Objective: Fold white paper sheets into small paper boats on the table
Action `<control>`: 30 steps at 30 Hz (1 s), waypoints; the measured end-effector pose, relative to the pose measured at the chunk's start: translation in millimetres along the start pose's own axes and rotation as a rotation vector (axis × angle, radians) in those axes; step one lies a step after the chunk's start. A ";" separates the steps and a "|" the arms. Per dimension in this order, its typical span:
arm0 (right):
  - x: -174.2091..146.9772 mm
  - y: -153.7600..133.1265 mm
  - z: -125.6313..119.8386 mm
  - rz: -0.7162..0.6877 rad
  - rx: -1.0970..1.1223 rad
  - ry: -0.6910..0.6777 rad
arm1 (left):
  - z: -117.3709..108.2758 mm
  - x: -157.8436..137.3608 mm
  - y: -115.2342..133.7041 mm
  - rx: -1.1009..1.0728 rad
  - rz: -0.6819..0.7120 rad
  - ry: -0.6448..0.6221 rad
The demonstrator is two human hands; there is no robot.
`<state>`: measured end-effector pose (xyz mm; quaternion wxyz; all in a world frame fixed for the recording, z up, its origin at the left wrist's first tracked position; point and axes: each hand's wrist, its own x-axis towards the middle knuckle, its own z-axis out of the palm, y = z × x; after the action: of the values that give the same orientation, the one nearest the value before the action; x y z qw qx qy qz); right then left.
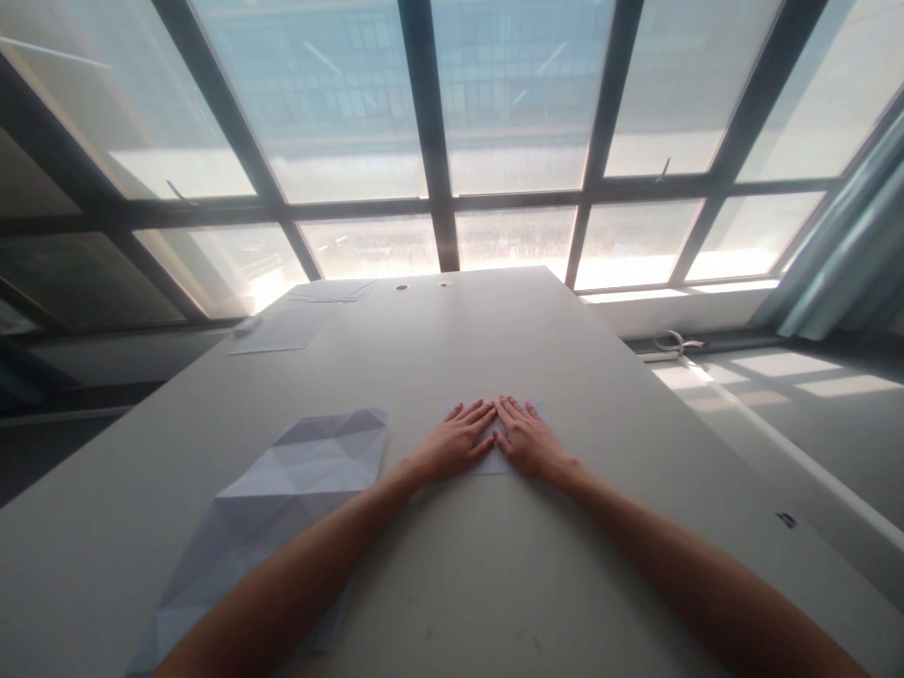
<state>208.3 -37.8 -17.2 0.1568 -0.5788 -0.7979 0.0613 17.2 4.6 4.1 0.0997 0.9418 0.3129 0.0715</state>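
Note:
A small sheet of white paper [489, 466] lies flat on the white table [466, 348], mostly covered by my two hands. My left hand [459, 441] rests palm down on its left part with the fingers stretched out. Over the right part, my right hand [526, 436] is also laid flat, fingers extended. The fingertips of both hands come close together near the paper's far side. Beside my left forearm is a larger white sheet [303, 471] with many fold creases, partly hidden under that arm.
More white papers [279, 331] lie at the table's far left corner. Two round holes [402, 287] sit near the far edge. A small dark mark [786, 520] is on the right. Large windows [515, 104] stand beyond, with a curtain [844, 235] at right.

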 end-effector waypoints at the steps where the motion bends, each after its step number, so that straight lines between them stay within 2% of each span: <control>1: 0.2 0.2 -0.2 0.003 0.000 -0.005 | 0.0 0.1 0.0 0.001 -0.003 0.000; 30: 0.3 1.5 -13.9 0.005 0.069 0.047 | 3.8 -0.3 -5.2 0.052 0.013 -0.007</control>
<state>214.0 -38.2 -4.5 0.1954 -0.5763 -0.7899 0.0757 14.7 8.0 -0.8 0.0758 0.9463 0.3083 0.0606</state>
